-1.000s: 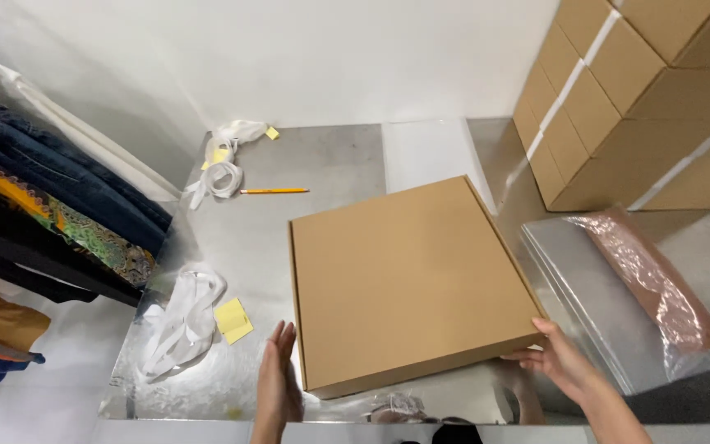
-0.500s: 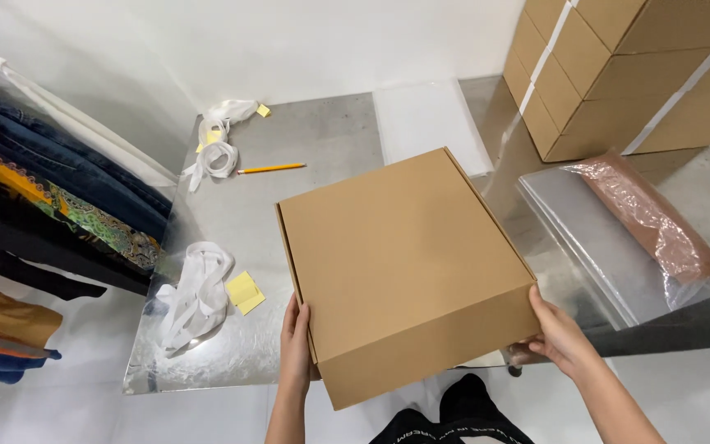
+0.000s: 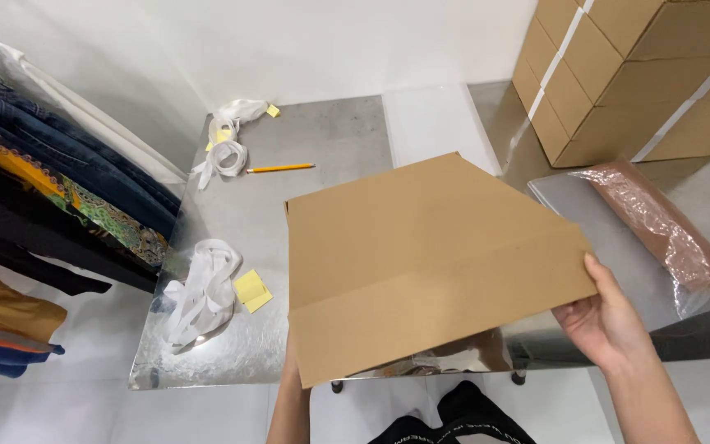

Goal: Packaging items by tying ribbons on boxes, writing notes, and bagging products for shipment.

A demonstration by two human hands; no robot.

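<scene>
Tilting up between both hands, big flat brown cardboard box (image 3: 429,263), lifted off the shiny metal table (image 3: 322,164) with the near edge low and the far edge high. Long side running left to right, straight ahead of the body. Right hand (image 3: 606,321) closed on the near right corner, thumb on top. Left hand (image 3: 293,362) tucked under the near left corner, mostly hidden, grip cannot be told. Compared with half a second back: tipped more steeply, closer in. Off to the left, white plastic bags (image 3: 203,288), yellow sticky notes (image 3: 252,289), yellow pencil (image 3: 281,168).
</scene>
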